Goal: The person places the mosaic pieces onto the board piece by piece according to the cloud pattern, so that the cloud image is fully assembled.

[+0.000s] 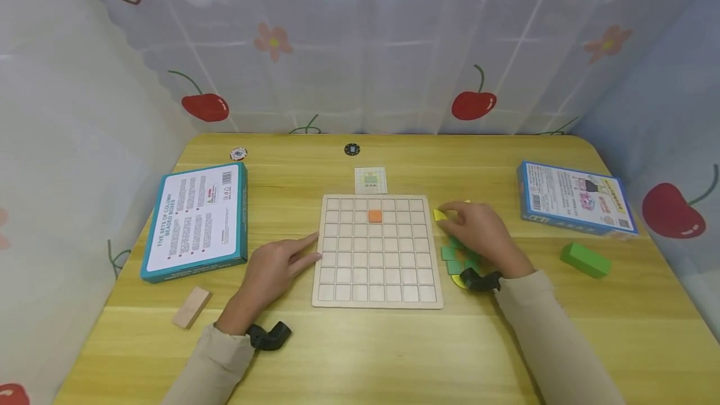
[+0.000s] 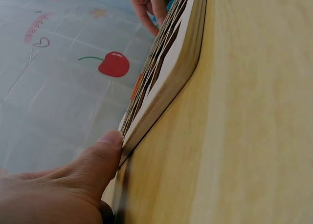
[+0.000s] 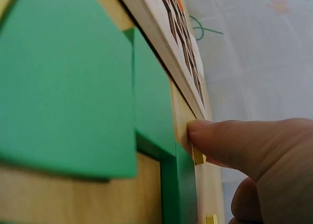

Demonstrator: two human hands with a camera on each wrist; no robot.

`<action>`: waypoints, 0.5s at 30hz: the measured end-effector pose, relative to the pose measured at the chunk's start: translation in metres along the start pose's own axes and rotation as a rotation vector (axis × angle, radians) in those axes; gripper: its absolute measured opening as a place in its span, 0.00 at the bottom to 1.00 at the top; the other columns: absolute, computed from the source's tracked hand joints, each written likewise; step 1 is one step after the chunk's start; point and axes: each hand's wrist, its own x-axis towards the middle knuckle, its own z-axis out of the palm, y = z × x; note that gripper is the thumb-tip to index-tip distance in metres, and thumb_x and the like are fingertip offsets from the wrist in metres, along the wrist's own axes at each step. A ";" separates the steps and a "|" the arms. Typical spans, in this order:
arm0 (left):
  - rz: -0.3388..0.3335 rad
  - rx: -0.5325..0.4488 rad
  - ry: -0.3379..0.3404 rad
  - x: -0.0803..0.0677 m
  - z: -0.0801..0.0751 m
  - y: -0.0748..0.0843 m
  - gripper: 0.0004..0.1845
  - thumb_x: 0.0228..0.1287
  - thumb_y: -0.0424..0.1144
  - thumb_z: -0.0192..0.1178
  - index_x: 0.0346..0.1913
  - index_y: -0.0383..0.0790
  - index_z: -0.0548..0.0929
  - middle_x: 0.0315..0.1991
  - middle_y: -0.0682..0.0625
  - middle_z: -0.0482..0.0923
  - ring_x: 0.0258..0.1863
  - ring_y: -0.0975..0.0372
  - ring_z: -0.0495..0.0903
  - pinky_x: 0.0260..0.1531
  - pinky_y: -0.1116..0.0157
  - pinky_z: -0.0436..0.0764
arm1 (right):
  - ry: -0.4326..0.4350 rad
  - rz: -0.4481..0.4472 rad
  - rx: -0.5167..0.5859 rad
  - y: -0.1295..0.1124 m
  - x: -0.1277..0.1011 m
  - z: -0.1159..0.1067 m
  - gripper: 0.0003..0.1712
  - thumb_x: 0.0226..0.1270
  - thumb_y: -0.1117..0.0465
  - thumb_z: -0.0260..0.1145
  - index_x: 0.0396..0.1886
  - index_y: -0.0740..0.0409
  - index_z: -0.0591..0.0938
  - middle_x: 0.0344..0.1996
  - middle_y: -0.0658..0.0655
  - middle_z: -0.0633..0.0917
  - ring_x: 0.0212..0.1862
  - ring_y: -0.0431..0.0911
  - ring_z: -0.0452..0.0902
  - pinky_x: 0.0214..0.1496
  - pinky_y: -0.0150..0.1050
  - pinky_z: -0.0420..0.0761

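Note:
A pale wooden grid board [image 1: 375, 292] lies at the middle of the table, with one orange square tile [image 1: 375, 215] in its second row. My left hand [image 1: 312, 250] lies flat beside it, straight fingers touching the board's left edge [image 2: 161, 94]; a fingertip [image 2: 111, 141] meets the rim. Right of the board, my right hand [image 1: 444, 217] hovers over a small pile of green tiles [image 1: 452, 254] and pinches a yellow tile [image 1: 439, 214] between finger and thumb. The right wrist view shows green tiles [image 3: 73, 87] up close and a fingertip [image 3: 205, 131] against the yellow tile [image 3: 198, 156].
A teal box [image 1: 197, 220] lies at the left, a blue box [image 1: 574, 197] at the right. A green block [image 1: 585, 259], a plain wooden block [image 1: 192, 307], a small pattern card [image 1: 370, 180] and two round chips [image 1: 239, 154] [image 1: 351, 149] also lie on the table. Cherry-print curtains enclose it.

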 end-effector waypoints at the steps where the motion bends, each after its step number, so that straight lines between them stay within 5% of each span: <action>1: -0.002 -0.001 -0.002 0.000 0.000 0.000 0.23 0.69 0.55 0.66 0.64 0.53 0.84 0.34 0.49 0.89 0.25 0.67 0.75 0.28 0.63 0.76 | 0.009 -0.007 -0.007 0.000 0.000 0.001 0.20 0.69 0.53 0.72 0.55 0.58 0.87 0.12 0.48 0.66 0.17 0.43 0.61 0.23 0.41 0.63; 8: -0.003 0.003 0.002 0.001 0.001 -0.002 0.24 0.69 0.56 0.65 0.64 0.53 0.84 0.37 0.49 0.89 0.25 0.66 0.75 0.28 0.63 0.77 | 0.022 -0.036 -0.037 -0.002 0.001 0.003 0.19 0.71 0.54 0.70 0.54 0.60 0.87 0.11 0.47 0.65 0.16 0.41 0.58 0.23 0.40 0.62; 15: -0.001 0.002 0.001 0.000 0.001 -0.001 0.24 0.69 0.57 0.65 0.64 0.53 0.84 0.22 0.56 0.82 0.21 0.67 0.71 0.26 0.66 0.73 | 0.004 -0.020 -0.022 -0.004 0.000 0.001 0.18 0.73 0.54 0.69 0.53 0.61 0.87 0.11 0.47 0.66 0.16 0.42 0.60 0.23 0.40 0.63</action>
